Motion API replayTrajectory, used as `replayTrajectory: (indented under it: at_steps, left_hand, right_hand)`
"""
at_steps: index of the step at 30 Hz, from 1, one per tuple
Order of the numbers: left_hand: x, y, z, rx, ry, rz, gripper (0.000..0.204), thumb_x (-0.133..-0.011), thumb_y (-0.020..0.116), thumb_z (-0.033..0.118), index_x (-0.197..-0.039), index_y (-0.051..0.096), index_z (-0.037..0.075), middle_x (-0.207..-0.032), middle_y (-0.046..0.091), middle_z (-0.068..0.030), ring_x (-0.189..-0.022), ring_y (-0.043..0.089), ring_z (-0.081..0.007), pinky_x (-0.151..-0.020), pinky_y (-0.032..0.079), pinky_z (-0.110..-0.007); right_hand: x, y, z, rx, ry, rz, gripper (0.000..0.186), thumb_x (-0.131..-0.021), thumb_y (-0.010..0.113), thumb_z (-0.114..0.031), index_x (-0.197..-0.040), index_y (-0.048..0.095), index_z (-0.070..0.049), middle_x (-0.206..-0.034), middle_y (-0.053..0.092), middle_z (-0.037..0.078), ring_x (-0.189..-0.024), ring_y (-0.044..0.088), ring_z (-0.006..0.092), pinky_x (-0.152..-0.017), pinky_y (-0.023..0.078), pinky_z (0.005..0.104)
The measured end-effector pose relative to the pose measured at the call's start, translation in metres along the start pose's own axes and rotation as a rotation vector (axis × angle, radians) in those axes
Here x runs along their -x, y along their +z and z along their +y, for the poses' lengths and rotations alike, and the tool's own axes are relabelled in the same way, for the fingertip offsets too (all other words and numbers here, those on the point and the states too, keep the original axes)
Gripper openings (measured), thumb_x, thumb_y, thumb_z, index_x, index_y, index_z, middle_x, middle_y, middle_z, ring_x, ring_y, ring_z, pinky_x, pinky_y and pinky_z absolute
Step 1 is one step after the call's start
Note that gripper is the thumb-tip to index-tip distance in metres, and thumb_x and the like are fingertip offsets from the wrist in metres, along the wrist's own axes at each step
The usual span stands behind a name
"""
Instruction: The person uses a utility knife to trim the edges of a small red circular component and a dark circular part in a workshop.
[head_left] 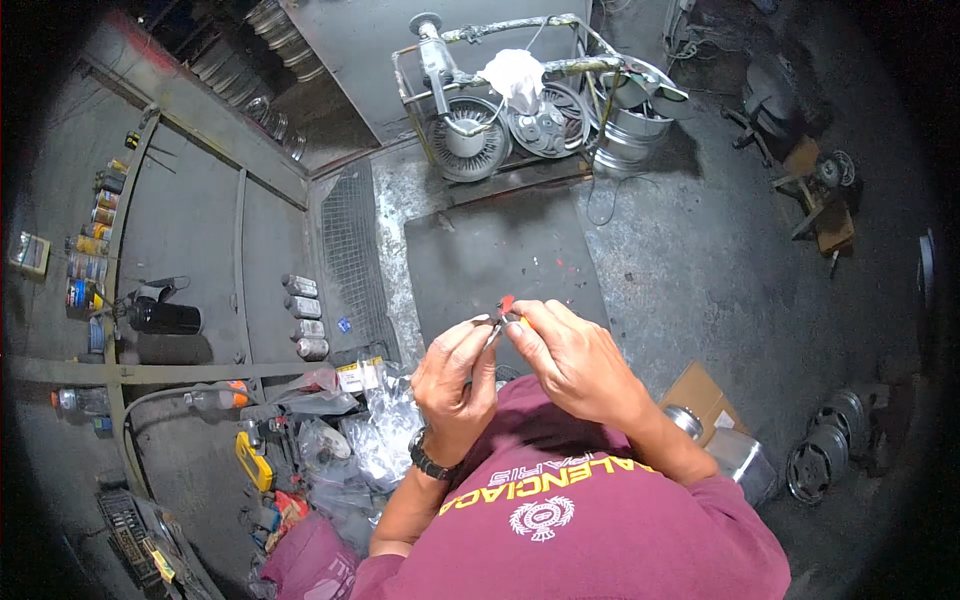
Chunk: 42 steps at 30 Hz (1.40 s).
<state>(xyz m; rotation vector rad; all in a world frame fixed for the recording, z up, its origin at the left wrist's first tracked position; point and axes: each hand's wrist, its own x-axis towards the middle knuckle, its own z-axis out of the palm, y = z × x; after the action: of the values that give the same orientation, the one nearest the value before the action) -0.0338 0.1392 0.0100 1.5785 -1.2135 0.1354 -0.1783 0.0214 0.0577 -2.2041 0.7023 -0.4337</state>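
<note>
My left hand (pixel 458 380) is closed in a pinch on a small metal piece (pixel 494 334) in front of my body. Beside it, my right hand (pixel 565 360) has its fingertips closed on a small tool with yellow (pixel 525 321) showing at the fingers; the fingertips meet near the metal piece. A small red bit (pixel 508 302) sticks up at the fingertips; whether it is part of the tool I cannot tell. Below the hands is my maroon T-shirt (pixel 610 520), and beyond them a dark mat (pixel 470 250) on the floor.
A metal rack (pixel 405 90) with wheels and a white cloth stands ahead. Left are shelving (pixel 240 220) with cans, spray cans (pixel 302 306), plastic bags (pixel 390 430) and a yellow tool case (pixel 255 462). Right are a cardboard piece (pixel 695 385), stacked wheels (pixel 818 462) and a wooden stand (pixel 830 225).
</note>
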Motion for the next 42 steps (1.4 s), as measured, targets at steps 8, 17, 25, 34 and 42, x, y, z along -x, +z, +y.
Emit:
replayTrajectory:
  at_steps: [8,17,25,34,42]
  left_hand:
    - [0.0,0.008,0.003,0.036,-0.12,0.059,0.022,-0.093,0.081,-0.007,-0.114,0.077,-0.001,-0.111,0.08,-0.0135,-0.099,0.077,-0.022,-0.087,0.06,-0.034]
    - [0.0,0.007,0.004,0.121,-0.185,0.083,0.025,-0.093,0.081,-0.008,-0.116,0.076,-0.002,-0.113,0.08,-0.0141,-0.099,0.075,-0.0199,-0.086,0.059,-0.032]
    - [-0.001,0.004,0.0,0.056,-0.055,0.025,0.026,-0.092,0.08,-0.009,-0.116,0.078,0.001,-0.112,0.081,-0.0175,-0.1,0.081,-0.0292,-0.086,0.063,-0.037]
    - [0.0,0.005,-0.005,0.039,-0.027,0.004,0.025,-0.092,0.08,-0.007,-0.116,0.077,0.001,-0.114,0.08,-0.0174,-0.101,0.08,-0.0302,-0.087,0.063,-0.038]
    - [0.012,0.011,-0.005,0.139,-0.191,0.024,0.021,-0.097,0.08,-0.003,-0.117,0.077,0.0,-0.112,0.08,-0.0111,-0.1,0.076,-0.0187,-0.086,0.061,-0.032]
  right_hand:
    - [0.005,0.0,0.001,-0.07,-0.026,0.057,0.03,-0.113,0.057,-0.032,-0.125,0.064,-0.006,-0.102,0.067,0.018,-0.091,0.07,0.0428,-0.073,0.056,0.0522]
    - [0.006,0.0,0.004,-0.05,-0.043,0.04,0.032,-0.113,0.056,-0.032,-0.125,0.064,-0.003,-0.102,0.067,0.019,-0.09,0.07,0.0434,-0.073,0.056,0.0523]
    - [0.0,0.005,0.007,-0.072,-0.008,0.004,0.029,-0.114,0.054,-0.03,-0.125,0.063,-0.004,-0.104,0.068,0.02,-0.095,0.069,0.045,-0.078,0.055,0.0527]
    - [-0.002,0.011,0.009,-0.071,-0.03,0.038,0.028,-0.115,0.052,-0.032,-0.116,0.06,-0.005,-0.098,0.065,0.019,-0.091,0.068,0.0447,-0.076,0.055,0.0545]
    - [-0.006,0.017,0.019,-0.102,-0.13,0.091,0.023,-0.113,0.059,-0.028,-0.117,0.062,-0.005,-0.098,0.066,0.016,-0.087,0.069,0.039,-0.073,0.054,0.0505]
